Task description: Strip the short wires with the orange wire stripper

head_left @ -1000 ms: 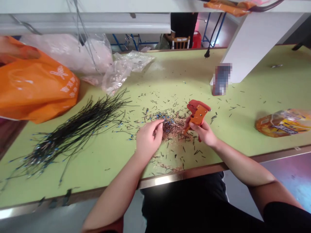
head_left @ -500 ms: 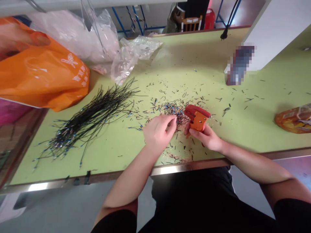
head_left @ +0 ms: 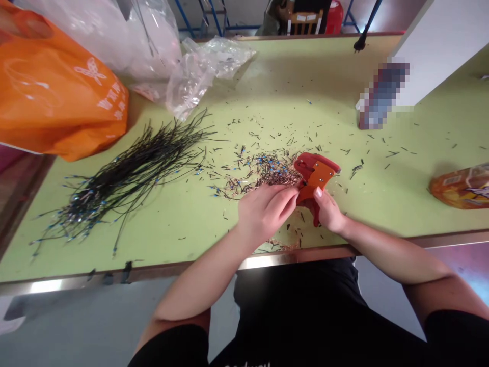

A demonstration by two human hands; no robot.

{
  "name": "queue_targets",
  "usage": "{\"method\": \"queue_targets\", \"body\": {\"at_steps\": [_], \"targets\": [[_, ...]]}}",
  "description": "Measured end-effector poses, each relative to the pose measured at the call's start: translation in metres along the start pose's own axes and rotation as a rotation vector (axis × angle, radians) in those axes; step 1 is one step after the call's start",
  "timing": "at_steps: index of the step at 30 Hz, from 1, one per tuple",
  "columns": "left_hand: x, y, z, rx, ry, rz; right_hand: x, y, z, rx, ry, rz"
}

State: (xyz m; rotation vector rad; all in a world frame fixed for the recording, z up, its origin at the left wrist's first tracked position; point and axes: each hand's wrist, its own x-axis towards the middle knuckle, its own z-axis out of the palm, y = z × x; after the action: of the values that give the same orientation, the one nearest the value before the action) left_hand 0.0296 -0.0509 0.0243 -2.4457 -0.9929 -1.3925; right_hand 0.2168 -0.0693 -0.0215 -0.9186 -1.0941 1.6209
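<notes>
My right hand (head_left: 330, 210) is closed around the handles of a red and orange wire stripper (head_left: 318, 174), its head pointing up and away from me. My left hand (head_left: 269, 210) is closed in a pinch, its fingertips against the left side of the tool's jaws. What those fingers hold is hidden behind them. Under and beyond both hands lies a scattered heap of cut bits (head_left: 278, 176), dark, copper and blue. Left of it, a bundle of thin black wires (head_left: 143, 162) with blue and bare ends lies slantwise on the green table (head_left: 160, 224).
An orange bag (head_left: 64, 97) stands at the left, a blurred hand (head_left: 26, 23) at its top. Behind the wires lie clear plastic bags (head_left: 198, 71). At the right are a pixelated object (head_left: 384, 97) by a white panel (head_left: 431, 56) and an orange packet (head_left: 462, 188). A plug (head_left: 359, 43) hangs at the back.
My left hand has moved right, up to the jaws of the wire stripper. The stripper's handles now show spread apart in my right hand. The view has shifted slightly.
</notes>
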Motion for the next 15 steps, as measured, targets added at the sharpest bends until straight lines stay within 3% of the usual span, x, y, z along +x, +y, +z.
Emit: {"method": "queue_targets", "body": {"at_steps": [12, 15], "targets": [[-0.0016, 0.0030, -0.0023, -0.112, -0.037, 0.025, -0.0070, 0.0048, -0.0009, -0.109, 0.172, 0.013], [-0.0013, 0.0043, -0.0027, -0.127, -0.033, 0.039, -0.0079, 0.0087, -0.0043, -0.198, 0.141, 0.028]]}}
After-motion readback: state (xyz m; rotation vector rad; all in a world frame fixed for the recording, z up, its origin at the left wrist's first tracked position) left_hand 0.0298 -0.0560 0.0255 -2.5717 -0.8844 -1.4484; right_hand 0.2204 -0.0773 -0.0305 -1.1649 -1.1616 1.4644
